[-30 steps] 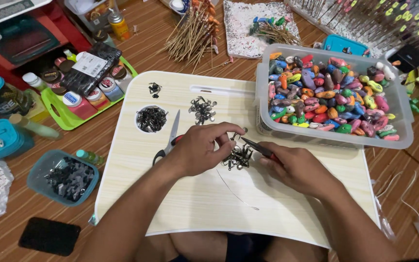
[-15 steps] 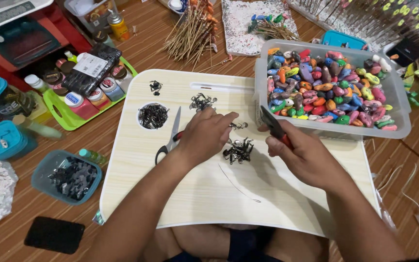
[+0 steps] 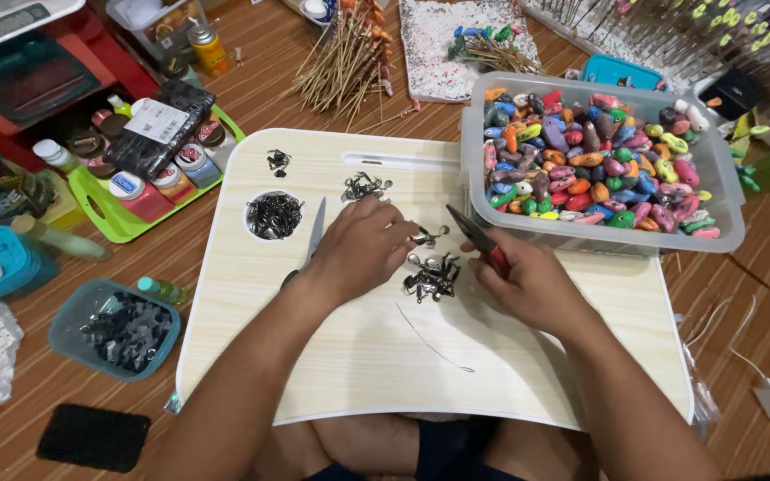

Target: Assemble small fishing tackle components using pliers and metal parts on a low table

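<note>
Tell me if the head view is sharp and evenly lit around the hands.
Head view: sharp and evenly lit at the left hand, right hand and metal clips; only soft shadows on the board; wide-angle bending toward the edges.

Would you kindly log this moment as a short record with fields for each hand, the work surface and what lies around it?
left hand: left hand palm down on the lap table, fingertips at a small metal clip
right hand: right hand gripping red-handled pliers, tips pointing up-left
work surface: pale wood-grain lap table
on table: pile of dark metal clips, scissors, thin wire
right of table: clear plastic bin of colourful lures
left of table: green tray of small jars
</note>
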